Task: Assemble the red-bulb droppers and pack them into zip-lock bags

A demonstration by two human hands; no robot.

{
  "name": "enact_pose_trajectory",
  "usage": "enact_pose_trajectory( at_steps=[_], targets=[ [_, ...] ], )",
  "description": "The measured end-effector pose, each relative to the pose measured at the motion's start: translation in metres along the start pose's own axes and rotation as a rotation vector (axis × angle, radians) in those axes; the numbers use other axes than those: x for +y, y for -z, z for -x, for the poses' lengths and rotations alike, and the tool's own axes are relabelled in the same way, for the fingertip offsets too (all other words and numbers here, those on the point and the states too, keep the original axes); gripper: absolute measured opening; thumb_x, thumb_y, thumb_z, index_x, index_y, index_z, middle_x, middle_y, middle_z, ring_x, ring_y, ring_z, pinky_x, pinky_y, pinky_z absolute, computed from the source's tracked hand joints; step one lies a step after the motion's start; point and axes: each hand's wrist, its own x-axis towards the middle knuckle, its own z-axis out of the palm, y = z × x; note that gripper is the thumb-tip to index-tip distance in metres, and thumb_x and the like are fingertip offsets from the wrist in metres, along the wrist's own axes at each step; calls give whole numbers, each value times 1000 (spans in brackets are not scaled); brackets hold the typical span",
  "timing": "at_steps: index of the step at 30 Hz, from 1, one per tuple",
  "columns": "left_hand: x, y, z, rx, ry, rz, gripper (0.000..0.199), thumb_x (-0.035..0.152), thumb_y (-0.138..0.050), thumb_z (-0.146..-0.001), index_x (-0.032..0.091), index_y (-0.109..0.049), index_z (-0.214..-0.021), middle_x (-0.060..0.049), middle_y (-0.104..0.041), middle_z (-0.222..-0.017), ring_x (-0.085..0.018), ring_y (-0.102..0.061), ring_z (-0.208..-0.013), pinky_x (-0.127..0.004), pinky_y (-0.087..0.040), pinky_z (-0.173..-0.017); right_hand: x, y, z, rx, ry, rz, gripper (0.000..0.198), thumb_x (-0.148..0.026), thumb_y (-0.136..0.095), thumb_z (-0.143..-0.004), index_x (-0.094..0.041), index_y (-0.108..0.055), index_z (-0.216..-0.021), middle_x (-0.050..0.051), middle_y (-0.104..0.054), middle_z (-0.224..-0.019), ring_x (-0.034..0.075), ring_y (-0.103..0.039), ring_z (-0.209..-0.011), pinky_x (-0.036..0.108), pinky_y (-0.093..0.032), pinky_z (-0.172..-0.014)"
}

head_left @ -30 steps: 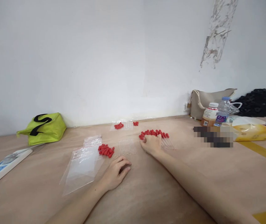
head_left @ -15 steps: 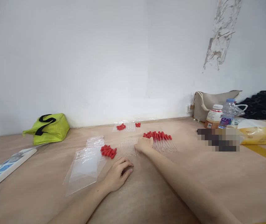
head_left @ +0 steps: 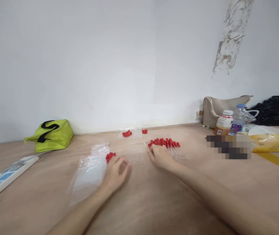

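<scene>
My right hand [head_left: 161,156] is closed on a thin clear dropper tube [head_left: 146,147], which slants up past the fingertips. Beside and partly behind that hand lies a row of droppers with red rubber bulbs [head_left: 167,142], their clear tubes toward me. Left of it, loose clear tubes [head_left: 135,156] lie side by side on the brown covering. My left hand [head_left: 116,173] is over the near side of a pile of red rubber bulbs [head_left: 110,156], thumb apart from the fingers. The hand covers part of the pile, and some fingertips are blurred.
Clear zip bags [head_left: 88,176] lie left of my left hand. Farther back, a bag [head_left: 137,133] sits beneath more red bulbs. A green pouch [head_left: 53,135] and power strip [head_left: 9,176] are at left. Bottles [head_left: 224,123] and a yellow pack [head_left: 273,143] stand at right.
My right hand has lifted a tube from the loose tubes and moved right, in front of the bulbed droppers. My left hand has moved left and away from me, onto the red bulbs.
</scene>
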Motion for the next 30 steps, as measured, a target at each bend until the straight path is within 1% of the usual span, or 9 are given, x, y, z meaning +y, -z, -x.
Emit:
enact_pose_trajectory(
  at_steps=[2,4,6,9,14,18,22,25,30],
  targets=[
    [-27,12,-13,77,155,-127,16,29,-46,-80,18,-57,-73,-3,-59,-78,-19,-54,-79,-30,-41,-73,15,1,21,70,180,-35,22,-23,-32,-86,-14,-52,-83,7,-63,-77,16,-56,-67,30,-30,-70],
    [-55,23,-23,24,322,-265,17,31,-49,-77,20,-60,-79,-2,-61,-86,-19,-55,-82,-28,-41,-73,29,-2,40,128,344,-69,19,-22,-33,-87,-16,-50,-86,5,-63,-78,14,-55,-67,30,-29,-73],
    [-77,29,-26,7,397,-309,21,34,-49,-76,20,-63,-82,-4,-62,-90,-22,-56,-84,-29,-41,-70,38,-7,54,191,422,-116,17,-20,-34,-87,-17,-50,-92,5,-63,-82,14,-56,-71,30,-29,-75],
    [-93,26,-22,-20,458,-336,27,40,-50,-74,20,-65,-84,-7,-64,-92,-26,-57,-84,-31,-40,-66,43,-14,64,225,436,-182,20,-19,-35,-87,-17,-51,-99,7,-63,-86,15,-56,-74,31,-29,-74],
    [-97,11,-15,-45,466,-338,26,41,-49,-74,22,-66,-80,-6,-65,-90,-26,-57,-84,-30,-39,-64,42,-17,64,205,444,-208,19,-18,-37,-86,-17,-52,-97,7,-64,-86,15,-57,-74,32,-30,-74],
    [-99,10,-15,-1,461,-324,21,35,-49,-75,21,-65,-75,-5,-66,-83,-24,-59,-78,-29,-39,-63,42,-17,64,192,416,-210,18,-19,-38,-86,-17,-53,-96,6,-64,-85,15,-57,-74,32,-30,-75],
    [-91,16,-16,122,454,-305,21,32,-48,-76,18,-63,-75,-7,-65,-80,-25,-58,-77,-32,-40,-64,43,-17,65,180,410,-222,18,-20,-38,-86,-17,-53,-96,6,-64,-85,15,-57,-75,32,-30,-75],
    [-65,15,-16,206,338,-230,23,31,-43,-80,17,-61,-80,-7,-63,-85,-23,-57,-83,-33,-41,-70,43,-16,64,180,406,-224,19,-20,-38,-86,-17,-54,-95,6,-64,-84,14,-57,-74,32,-30,-75],
    [0,-5,-2,51,17,0,18,27,-46,-81,19,-61,-77,-3,-62,-80,-17,-57,-79,-29,-43,-73,43,-14,64,186,418,-209,19,-20,-37,-86,-17,-55,-92,6,-63,-83,14,-56,-73,31,-30,-75]
  ],
)
